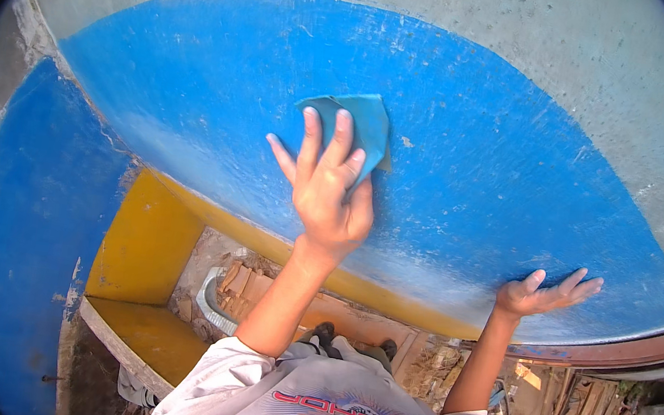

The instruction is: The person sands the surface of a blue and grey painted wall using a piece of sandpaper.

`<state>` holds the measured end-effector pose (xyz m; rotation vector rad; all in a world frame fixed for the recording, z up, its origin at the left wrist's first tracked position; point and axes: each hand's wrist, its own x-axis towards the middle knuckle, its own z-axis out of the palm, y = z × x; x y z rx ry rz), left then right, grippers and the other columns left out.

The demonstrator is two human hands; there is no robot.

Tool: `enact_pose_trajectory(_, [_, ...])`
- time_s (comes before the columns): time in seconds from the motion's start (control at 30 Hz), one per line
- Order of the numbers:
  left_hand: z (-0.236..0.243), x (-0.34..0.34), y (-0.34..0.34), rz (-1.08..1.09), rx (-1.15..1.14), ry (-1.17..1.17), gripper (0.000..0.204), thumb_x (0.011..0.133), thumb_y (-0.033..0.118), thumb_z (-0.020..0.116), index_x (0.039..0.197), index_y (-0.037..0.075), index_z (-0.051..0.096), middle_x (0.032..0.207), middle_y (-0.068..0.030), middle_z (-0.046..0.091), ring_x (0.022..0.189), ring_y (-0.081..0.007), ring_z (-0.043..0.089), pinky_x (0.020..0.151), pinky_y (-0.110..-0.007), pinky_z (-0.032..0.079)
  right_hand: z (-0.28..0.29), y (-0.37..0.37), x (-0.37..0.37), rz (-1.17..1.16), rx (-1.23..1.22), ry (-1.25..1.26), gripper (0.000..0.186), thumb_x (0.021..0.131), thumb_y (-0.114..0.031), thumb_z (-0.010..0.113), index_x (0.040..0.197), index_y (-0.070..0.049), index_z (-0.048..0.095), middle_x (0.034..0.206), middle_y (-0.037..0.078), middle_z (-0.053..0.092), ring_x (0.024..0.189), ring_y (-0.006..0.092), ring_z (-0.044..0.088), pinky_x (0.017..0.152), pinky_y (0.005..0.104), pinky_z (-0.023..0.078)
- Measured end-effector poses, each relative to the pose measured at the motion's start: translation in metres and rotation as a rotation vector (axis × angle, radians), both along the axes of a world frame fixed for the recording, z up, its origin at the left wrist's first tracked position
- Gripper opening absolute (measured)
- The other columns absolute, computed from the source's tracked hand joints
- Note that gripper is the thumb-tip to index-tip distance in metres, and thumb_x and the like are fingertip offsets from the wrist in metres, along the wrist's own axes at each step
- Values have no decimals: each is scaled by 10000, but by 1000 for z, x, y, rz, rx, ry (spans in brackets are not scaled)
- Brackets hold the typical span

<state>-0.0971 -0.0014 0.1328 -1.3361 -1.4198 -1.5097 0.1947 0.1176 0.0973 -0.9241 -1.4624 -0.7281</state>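
My left hand (328,203) presses a folded blue-green sheet of sandpaper (371,121) against the blue-painted wall (241,72). Two of its fingertips rest on the sheet, one finger sticks out to the left, and the thumb side lies along the sheet's lower edge. Farther right and lower, my right hand (549,294) leans on the same blue surface with its fingers spread, holding nothing. Whitish dust and scuffs streak the paint, mostly along its lower part.
Bare grey wall (561,28) borders the blue area above. Below runs a yellow band, with a yellow recessed ledge (149,247) at left. My shoes (325,333) stand on an orange-brown plank surface, amid debris and wood scraps. A curved pale piece (213,301) lies nearby.
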Motion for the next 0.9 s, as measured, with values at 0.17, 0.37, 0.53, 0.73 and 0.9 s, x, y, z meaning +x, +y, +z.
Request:
enact_pose_trajectory(0.17, [-108, -1, -16, 30, -82, -136, 194, 887, -28, 562, 1036, 94, 591, 1405, -213, 513, 1424, -425, 299, 1121, -651, -15, 7, -2, 4, 10, 21, -8, 639, 989, -449, 369, 1516, -97, 286, 1583, 239, 145, 1461, 437, 124, 1147, 620, 115])
enact_pose_trajectory(0.37, [13, 4, -2, -59, -43, -60, 146, 880, -16, 581, 973, 96, 587, 1395, -201, 527, 1414, -426, 317, 1093, -697, -53, -2, 0, 3, -6, -12, 17, 640, 990, -445, 370, 1517, -92, 280, 1584, 237, 145, 1463, 433, 123, 1140, 633, 107])
enact_pose_trajectory(0.53, [-68, 48, -12, -84, -209, -82, 133, 872, -11, 586, 973, 73, 573, 1403, -206, 517, 1444, -401, 266, 1108, -676, -44, 5, -1, 3, 16, 13, 27, 640, 993, -441, 367, 1522, -95, 264, 1588, 229, 139, 1465, 431, 117, 1142, 636, 99])
enact_pose_trajectory(0.73, [34, -15, 0, -8, 78, -111, 136, 946, -18, 514, 1053, 49, 562, 1426, -214, 487, 1460, -391, 226, 1103, -656, -64, -12, -6, -7, 42, -35, 38, 636, 990, -439, 357, 1523, -103, 265, 1588, 229, 134, 1460, 452, 100, 1130, 655, 99])
enact_pose_trajectory(0.9, [-33, 67, 4, -144, -218, 165, 160, 808, -11, 627, 926, 98, 616, 1356, -125, 583, 1414, -376, 344, 1085, -710, -81, -14, -6, 1, 10, -51, 61, 642, 983, -444, 364, 1526, -115, 268, 1588, 230, 139, 1460, 458, 96, 1125, 660, 93])
